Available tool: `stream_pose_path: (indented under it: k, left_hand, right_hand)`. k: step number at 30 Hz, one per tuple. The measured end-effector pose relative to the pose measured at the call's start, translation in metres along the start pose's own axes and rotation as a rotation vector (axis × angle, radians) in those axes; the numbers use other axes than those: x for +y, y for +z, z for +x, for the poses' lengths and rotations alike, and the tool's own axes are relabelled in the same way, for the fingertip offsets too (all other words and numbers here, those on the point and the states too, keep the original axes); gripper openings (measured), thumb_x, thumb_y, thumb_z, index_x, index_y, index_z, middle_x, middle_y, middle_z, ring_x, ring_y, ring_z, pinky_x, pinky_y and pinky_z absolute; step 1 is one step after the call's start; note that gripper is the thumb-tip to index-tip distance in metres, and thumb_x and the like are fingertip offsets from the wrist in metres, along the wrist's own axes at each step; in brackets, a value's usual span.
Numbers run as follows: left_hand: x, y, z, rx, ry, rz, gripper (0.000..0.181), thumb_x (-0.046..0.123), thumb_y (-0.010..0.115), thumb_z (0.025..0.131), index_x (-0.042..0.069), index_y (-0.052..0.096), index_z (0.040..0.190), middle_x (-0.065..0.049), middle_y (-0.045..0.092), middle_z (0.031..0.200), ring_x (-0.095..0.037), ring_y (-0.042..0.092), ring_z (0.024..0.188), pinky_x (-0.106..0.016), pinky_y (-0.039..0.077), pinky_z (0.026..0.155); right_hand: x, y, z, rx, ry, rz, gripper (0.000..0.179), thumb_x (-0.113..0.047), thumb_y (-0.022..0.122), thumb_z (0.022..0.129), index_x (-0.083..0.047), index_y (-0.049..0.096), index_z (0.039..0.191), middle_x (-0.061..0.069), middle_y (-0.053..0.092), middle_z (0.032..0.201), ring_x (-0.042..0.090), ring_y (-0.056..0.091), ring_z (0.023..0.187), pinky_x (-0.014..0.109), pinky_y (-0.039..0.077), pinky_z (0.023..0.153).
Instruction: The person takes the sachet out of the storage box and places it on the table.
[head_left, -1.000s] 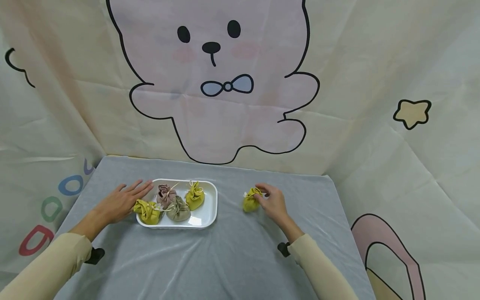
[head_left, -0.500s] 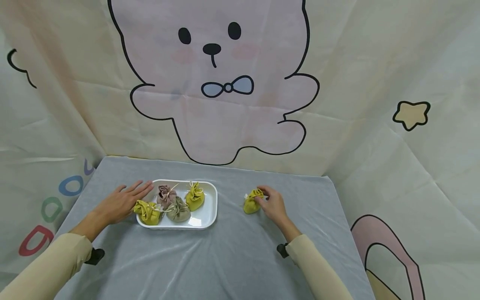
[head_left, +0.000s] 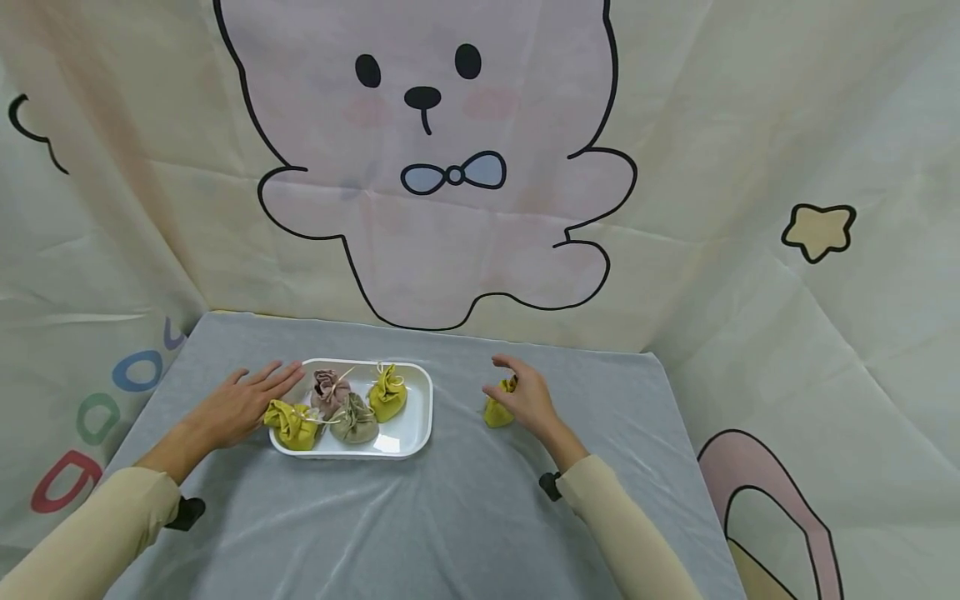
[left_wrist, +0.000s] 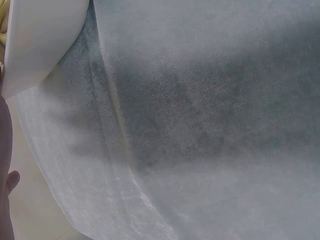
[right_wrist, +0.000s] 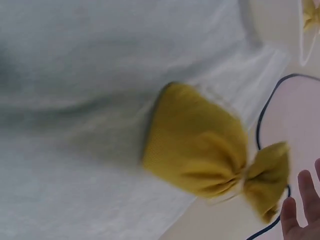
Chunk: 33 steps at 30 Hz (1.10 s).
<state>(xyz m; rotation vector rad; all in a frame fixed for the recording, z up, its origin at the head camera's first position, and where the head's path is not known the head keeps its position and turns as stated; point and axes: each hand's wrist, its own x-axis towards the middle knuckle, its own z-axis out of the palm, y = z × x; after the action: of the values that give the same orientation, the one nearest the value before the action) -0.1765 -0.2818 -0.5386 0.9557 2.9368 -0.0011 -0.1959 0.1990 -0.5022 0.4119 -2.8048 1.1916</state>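
Observation:
My right hand is over the table with thumb and forefinger spread, holding nothing. Partly hidden by it, a yellow drawstring pouch stands on the cloth; the right wrist view shows this pouch whole, its neck tied, with fingertips apart from it. At the left, my left hand lies with straight fingers along the left end of a white tray. In the tray sit a yellow pouch beside that hand, a pinkish-brown pouch, a grey-green pouch and another yellow pouch.
A grey-blue cloth with soft folds covers the table. Behind it hangs a printed cloth backdrop with a cartoon bear, reaching round both sides. The tray's outer wall fills the left wrist view's upper left corner.
My right hand has let go of the yellow pouch, its thumb and forefinger opening and shifting slightly left. The left hand and tray stay in place.

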Motion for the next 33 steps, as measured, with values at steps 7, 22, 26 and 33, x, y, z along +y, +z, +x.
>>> stream_pose_path:
  k: [7,22,26,33]
  left_hand:
    - [-0.001,0.000,-0.002,0.009,0.011,0.037,0.074,0.007,0.066,0.091,0.009,0.031,0.156,-0.013,0.033,0.160,-0.040,0.034,0.143,-0.069,0.034,0.102]
    - [-0.001,0.002,0.001,0.022,0.006,0.042,0.072,0.001,0.063,0.090,0.009,0.033,0.155,-0.013,0.034,0.159,-0.039,0.034,0.143,-0.070,0.034,0.102]
    - [-0.001,0.001,0.000,0.024,0.010,0.043,0.075,0.003,0.065,0.090,0.009,0.031,0.156,-0.013,0.035,0.159,-0.040,0.036,0.142,-0.070,0.035,0.101]
    - [-0.001,0.001,-0.001,0.048,0.020,0.032,0.073,0.004,0.065,0.089,0.007,0.033,0.155,-0.015,0.036,0.158,-0.040,0.038,0.140,-0.069,0.037,0.099]
  right_hand:
    - [-0.039,0.015,0.020,-0.076,-0.055,-0.030,0.056,-0.022,0.080,0.085,-0.009,0.060,0.135,0.009,0.063,0.134,0.027,0.057,0.125,0.045,0.045,0.104]
    - [-0.071,0.059,0.038,-0.229,-0.115,-0.092,0.062,-0.024,0.080,0.086,-0.011,0.055,0.141,0.005,0.059,0.141,0.023,0.054,0.130,0.039,0.043,0.107]
    - [-0.074,0.068,0.038,-0.275,-0.108,-0.086,0.065,-0.023,0.080,0.085,-0.012,0.053,0.143,0.005,0.056,0.143,0.024,0.052,0.132,0.038,0.041,0.109]
    - [-0.079,0.080,0.041,-0.300,-0.154,-0.039,0.068,-0.020,0.082,0.083,-0.013,0.053,0.144,0.005,0.057,0.143,0.022,0.053,0.131,0.036,0.041,0.109]
